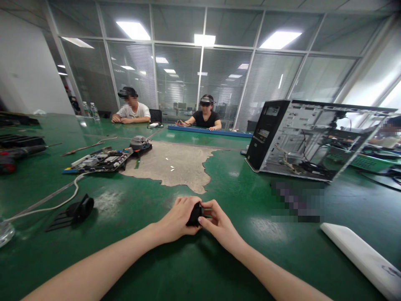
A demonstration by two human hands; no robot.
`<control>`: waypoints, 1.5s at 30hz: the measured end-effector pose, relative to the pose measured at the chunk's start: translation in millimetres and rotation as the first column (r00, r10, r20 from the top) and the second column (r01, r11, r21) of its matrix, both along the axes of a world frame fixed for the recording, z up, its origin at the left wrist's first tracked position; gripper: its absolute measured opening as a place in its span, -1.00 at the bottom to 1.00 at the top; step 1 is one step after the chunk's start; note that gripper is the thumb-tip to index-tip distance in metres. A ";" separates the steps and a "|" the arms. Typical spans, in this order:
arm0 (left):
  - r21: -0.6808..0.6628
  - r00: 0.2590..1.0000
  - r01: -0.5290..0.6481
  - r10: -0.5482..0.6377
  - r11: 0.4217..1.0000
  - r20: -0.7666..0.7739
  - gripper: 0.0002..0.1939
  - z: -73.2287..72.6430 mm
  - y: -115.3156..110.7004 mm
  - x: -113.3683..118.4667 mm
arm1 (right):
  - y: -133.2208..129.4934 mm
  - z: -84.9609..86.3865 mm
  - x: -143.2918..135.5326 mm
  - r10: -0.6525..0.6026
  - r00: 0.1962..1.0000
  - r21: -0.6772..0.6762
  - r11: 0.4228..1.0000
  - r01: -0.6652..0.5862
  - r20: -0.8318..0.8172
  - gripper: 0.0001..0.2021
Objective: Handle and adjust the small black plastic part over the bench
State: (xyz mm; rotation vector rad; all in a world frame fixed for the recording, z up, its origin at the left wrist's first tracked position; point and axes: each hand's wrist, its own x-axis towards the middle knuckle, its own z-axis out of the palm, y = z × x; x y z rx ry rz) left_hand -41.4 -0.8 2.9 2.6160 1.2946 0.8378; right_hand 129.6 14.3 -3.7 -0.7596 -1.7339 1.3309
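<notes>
Between my two hands is a small black object (194,214), partly covered by fingers, so its kind cannot be made out. My left hand (180,217) wraps over its left side. On its right side, my right hand (217,221) grips it with thumb and fingertips. Both hands are low over the green table (134,259), just in front of the torn edge of a brownish sheet (184,167). To the left lies a black plastic part (78,211) with a round end and slats.
A circuit board (106,160) and a fan-like cooler (140,143) sit at left. An open computer case (297,142) stands at right, near a white slab (360,255). A power drill (21,152) lies far left. Two people (205,119) sit across the table.
</notes>
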 end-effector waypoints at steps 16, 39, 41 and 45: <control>0.005 1.000 -0.010 0.010 1.000 -0.008 -0.44 -0.2 -2.6 0.0 | -3.5 -1.2 0.6 -0.053 0.998 0.145 0.988 0.047 0.040 -0.86; 0.001 1.000 -0.018 0.018 1.000 -0.008 -0.43 -3.0 -0.6 0.4 | -1.0 -1.9 1.2 -0.030 0.997 0.061 0.998 0.026 0.076 -0.77; -0.003 1.000 -0.012 0.012 1.000 -0.012 -0.42 -2.9 -0.5 -0.2 | -1.6 -2.2 1.7 -0.009 0.998 0.081 0.997 0.003 0.068 -0.78; -0.008 1.000 -0.007 0.007 1.000 -0.009 -0.45 -2.3 -0.7 -0.6 | -2.7 -2.0 1.6 -0.059 0.997 0.161 0.986 0.051 0.045 -0.86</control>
